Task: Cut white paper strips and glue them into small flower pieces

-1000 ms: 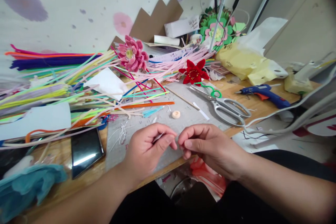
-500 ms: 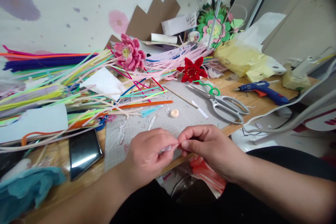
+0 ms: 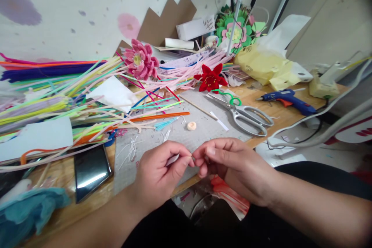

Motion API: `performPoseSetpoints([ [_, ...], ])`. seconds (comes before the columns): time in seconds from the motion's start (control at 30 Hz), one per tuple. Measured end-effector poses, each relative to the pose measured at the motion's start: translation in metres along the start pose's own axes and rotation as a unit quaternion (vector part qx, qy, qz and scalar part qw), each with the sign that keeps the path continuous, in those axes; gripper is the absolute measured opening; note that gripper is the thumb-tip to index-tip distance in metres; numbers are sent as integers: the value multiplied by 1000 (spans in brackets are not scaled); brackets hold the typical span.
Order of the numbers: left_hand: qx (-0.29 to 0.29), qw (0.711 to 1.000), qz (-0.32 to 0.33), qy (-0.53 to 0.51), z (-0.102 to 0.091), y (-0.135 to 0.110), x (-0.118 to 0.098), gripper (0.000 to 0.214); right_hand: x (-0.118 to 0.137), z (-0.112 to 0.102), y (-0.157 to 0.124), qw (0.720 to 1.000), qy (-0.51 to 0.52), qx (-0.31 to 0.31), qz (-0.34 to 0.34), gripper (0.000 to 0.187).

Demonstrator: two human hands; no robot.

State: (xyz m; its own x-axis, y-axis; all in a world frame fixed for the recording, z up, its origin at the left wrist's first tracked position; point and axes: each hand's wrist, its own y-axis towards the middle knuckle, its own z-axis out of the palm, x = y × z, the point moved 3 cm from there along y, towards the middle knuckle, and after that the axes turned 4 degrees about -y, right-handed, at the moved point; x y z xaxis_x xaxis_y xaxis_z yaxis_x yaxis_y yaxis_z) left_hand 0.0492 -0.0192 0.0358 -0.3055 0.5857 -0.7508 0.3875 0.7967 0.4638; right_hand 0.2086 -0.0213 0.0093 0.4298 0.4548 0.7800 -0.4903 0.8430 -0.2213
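Observation:
My left hand (image 3: 165, 166) is closed in a pinch above the mat's front edge. A tiny dark greenish tip (image 3: 193, 158) shows at its thumb and index finger, too small to name, and something whitish (image 3: 172, 159) shows inside the curled fingers. Against those fingertips, my right hand (image 3: 232, 162) has its thumb and fingers drawn together; what they hold, if anything, is hidden. Just beyond the hands, a small cream-coloured roll of tape (image 3: 191, 126) lies on the grey cutting mat (image 3: 200, 102). White threads (image 3: 130, 150) lie left of my left hand.
Scissors (image 3: 247, 118), a thin stick (image 3: 197, 107) and a white strip (image 3: 222, 121) lie beyond my right hand. A blue glue gun (image 3: 289, 100) rests farther right. Pipe cleaners (image 3: 55, 104) crowd the left, near a black phone (image 3: 91, 172). Red (image 3: 210, 78) and pink flowers (image 3: 140, 60) stand behind.
My right thumb has lifted and its fingers have loosened a little. My left fingers have shifted so the tiny tip shows between the hands. The view has moved slightly.

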Motion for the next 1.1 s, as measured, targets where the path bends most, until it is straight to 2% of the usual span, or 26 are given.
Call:
performPoseSetpoints([
  [0.1, 35, 994, -45, -98, 2, -1, 3, 12, -1, -1, 1, 998, 43, 35, 10, 33],
  [0.2, 87, 981, -43, -170, 6, -1, 1, 14, -6, -2, 2, 995, 59, 75, 37, 44],
  [0.3, 63, 976, -56, -202, 8, -1, -1, 4, -13, -2, 2, 993, 50, 96, 53, 47],
  [0.4, 19, 974, -74, -215, 8, -2, -2, 11, -21, 1, 2, 992, 29, 105, 60, 49],
  [0.57, -16, 980, -69, -185, 6, 0, -6, 14, -31, 5, 5, 991, 9, 104, 81, 47],
  [0.83, -3, 996, -8, -88, 1, -2, -7, 10, -30, 5, 9, 994, -10, 76, 78, 46],
  [0.97, 3, 997, -49, -59, 1, -2, -5, 8, -26, 5, 8, 994, -15, 72, 74, 45],
  [1.1, 39, 973, -150, -173, 6, 0, 4, 15, -20, 4, 8, 995, 23, 82, 59, 44],
])
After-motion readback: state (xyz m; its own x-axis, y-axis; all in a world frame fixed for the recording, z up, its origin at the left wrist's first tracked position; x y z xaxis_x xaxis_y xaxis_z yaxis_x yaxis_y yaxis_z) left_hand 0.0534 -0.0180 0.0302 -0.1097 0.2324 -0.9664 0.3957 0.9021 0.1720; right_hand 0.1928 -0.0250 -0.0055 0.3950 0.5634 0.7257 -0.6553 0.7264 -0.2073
